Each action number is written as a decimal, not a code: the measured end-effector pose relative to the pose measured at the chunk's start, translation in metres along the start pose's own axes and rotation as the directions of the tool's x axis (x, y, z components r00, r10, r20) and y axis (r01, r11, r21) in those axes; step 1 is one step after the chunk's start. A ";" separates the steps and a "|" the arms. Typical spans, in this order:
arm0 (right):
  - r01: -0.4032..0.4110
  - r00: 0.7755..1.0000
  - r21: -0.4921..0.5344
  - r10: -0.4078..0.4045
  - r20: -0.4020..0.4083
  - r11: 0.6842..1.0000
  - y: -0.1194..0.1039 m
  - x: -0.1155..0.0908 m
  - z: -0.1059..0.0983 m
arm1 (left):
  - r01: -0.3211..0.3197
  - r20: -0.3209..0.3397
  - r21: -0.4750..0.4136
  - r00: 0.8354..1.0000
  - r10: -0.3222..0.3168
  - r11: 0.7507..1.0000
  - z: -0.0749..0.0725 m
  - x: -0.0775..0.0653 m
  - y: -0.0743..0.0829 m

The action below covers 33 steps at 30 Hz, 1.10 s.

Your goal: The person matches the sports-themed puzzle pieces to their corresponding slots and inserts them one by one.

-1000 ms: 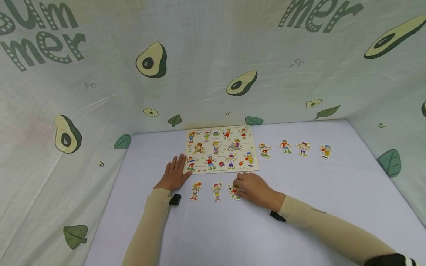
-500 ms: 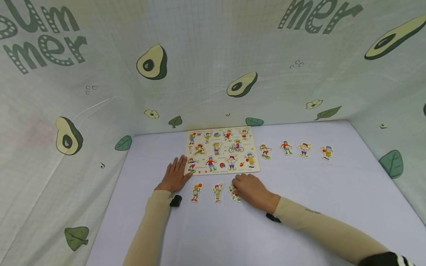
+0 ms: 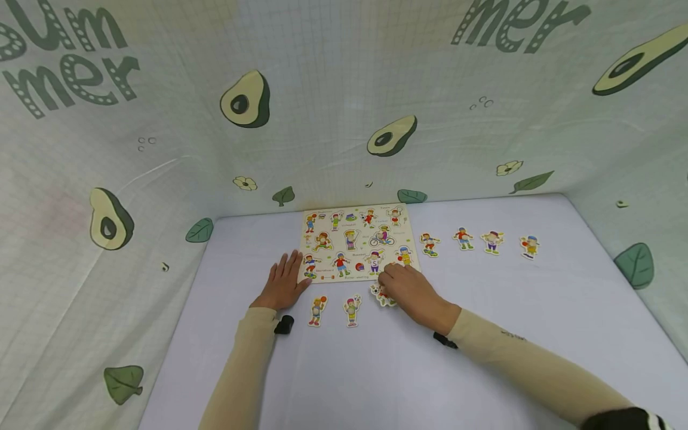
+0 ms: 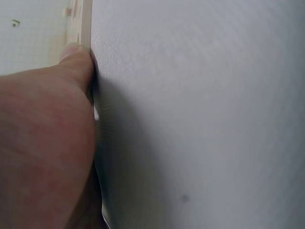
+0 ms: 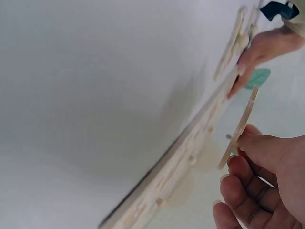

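Observation:
A wooden puzzle board [image 3: 340, 246] with printed sports figures lies at the back of the table. My left hand [image 3: 278, 283] rests flat at its left edge, fingers stretched out and the thumb at the front corner; in the left wrist view that thumb [image 4: 78, 67] touches the board's edge. My right hand [image 3: 416, 298] pinches a puzzle piece [image 3: 380, 295] of a figure with a football, just in front of the board. In the right wrist view the piece [image 5: 243, 125] is held edge-on between thumb and fingertips, raised off the table. The hand covers the piece's right side.
Two loose figure pieces, one with an orange ball [image 3: 317, 311] and one with a pink cap [image 3: 352, 310], lie before the board. Several more, including a skateboarder [image 3: 429, 245], form a row to its right. A printed cloth [image 3: 322, 89] hangs behind the table.
My right hand has lifted the football piece from the table and moved it towards the board's front edge. The left hand has stayed in place.

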State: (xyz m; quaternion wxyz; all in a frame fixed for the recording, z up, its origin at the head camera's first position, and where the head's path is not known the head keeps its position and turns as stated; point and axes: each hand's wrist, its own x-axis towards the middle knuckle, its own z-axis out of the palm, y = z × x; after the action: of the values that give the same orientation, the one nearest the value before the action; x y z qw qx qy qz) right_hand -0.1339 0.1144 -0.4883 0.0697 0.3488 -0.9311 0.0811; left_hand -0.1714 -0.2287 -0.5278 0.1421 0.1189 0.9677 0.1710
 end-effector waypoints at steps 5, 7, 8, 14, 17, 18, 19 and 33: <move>0.014 0.999 -0.048 -0.016 -0.038 0.999 0.010 0.010 -0.007 | 0.007 0.009 0.004 1.000 -0.007 1.000 -0.001 -0.001 0.001; 0.031 0.998 -0.067 -0.035 -0.058 0.997 0.013 0.013 -0.008 | 0.006 0.012 0.005 1.000 -0.006 1.000 -0.001 -0.002 0.000; 0.040 0.997 -0.078 -0.045 -0.069 0.996 0.015 0.015 -0.009 | 0.006 0.013 0.004 1.000 -0.006 1.000 -0.001 -0.002 0.000; 0.069 0.991 -0.133 -0.083 -0.108 0.989 0.024 0.030 -0.012 | 0.008 0.009 -0.003 1.000 -0.008 1.000 0.002 0.000 -0.004; 0.057 0.991 -0.129 -0.072 -0.113 0.990 0.029 0.040 -0.014 | 0.011 0.009 0.018 1.000 -0.011 1.000 0.005 0.003 -0.007; 0.051 0.991 -0.129 -0.066 -0.114 0.990 0.031 0.043 -0.015 | 0.009 0.006 0.018 1.000 -0.009 1.000 0.005 0.004 -0.008; 0.044 0.992 -0.125 -0.058 -0.115 0.991 0.033 0.047 -0.015 | 0.008 0.002 0.017 1.000 -0.008 1.000 0.006 0.005 -0.008; -0.095 0.993 -0.105 0.087 -0.075 0.990 0.063 0.105 -0.009 | -0.007 -0.025 0.001 1.000 0.007 1.000 0.010 0.007 -0.012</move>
State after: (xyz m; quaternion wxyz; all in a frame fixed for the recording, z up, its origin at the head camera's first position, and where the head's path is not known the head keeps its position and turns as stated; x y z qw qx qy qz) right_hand -0.2529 0.0961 -0.4668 0.1174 0.2987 -0.9460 0.0457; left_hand -0.1768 -0.2352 -0.5428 0.1291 0.1202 0.9691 0.1723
